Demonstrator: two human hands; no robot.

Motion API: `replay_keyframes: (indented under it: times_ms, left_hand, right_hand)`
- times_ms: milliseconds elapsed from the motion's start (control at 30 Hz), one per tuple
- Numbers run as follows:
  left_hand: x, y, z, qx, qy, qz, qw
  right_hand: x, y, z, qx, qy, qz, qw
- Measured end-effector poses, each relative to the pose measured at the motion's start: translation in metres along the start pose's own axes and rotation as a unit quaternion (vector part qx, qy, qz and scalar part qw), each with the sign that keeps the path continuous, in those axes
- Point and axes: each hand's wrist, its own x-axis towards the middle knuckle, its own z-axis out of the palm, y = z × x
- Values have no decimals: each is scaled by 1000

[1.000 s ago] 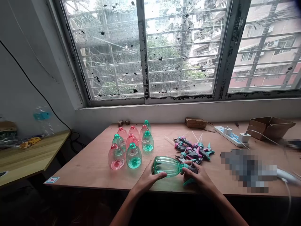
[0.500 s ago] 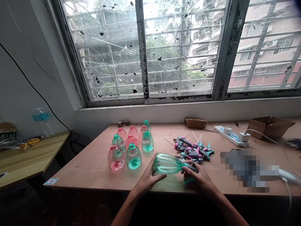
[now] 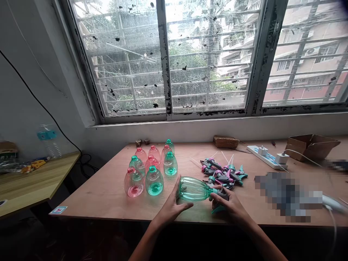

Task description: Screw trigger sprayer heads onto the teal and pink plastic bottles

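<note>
While we're sat at the plywood table under the big window, we've got a green bottle lying on its side just above the near edge, held between both hands. Our left hand is cupped round the fat base end, thumb underneath and fingers curled over the top, so it's gripping the bottle. Our right hand is wrapped around the sprayer head sitting at the bottle's neck, with the teal trigger poking out below the fingers. We can't tell from here whether that head is fully screwed on.

Just behind the right hand there's a pile of loose sprayer heads in teal, pink and dark grey, with thin dip tubes sticking up. To the left of the bottle stands a cluster of capless bottles, a mix of pink and green, all upright and packed close together.

Further back near the wall there's a small brown box, a white power strip with chargers plugged in, and an open cardboard box off at the right. Over on the left a separate side table has a clear water bottle on it.
</note>
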Motion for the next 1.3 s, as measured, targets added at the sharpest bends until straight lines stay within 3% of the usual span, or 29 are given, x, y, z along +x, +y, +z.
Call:
replay_keyframes:
  times_ms: [200,433,600,767,933,1133,1300]
  left_hand:
    - [2,1,2,-38,-23,-9,999]
    - [2,-1,4,-31,2,-5,999]
    - [3,-2,3,-26,-29,-1,999]
    - [4,-8,1,-5,7,0,1000]
    - [3,-4,1,-6,-26,5,1000]
    - [1,-6,2,-7,-10,-17,1000]
    - [1,-2,1,-5,-31,-10,999]
  right_hand:
    - [1,3,-1,4,-9,3,1000]
    - [0,2,0,16,-12,5,1000]
    - [0,1,1,18,-25,-4,1000]
    - [-1,0,0,23,-28,6,999]
    - [-2,0,0,16,-27,-2,1000]
    - [0,2,-2,4,-10,-9,1000]
    - [0,5,-2,19,-27,-8,999]
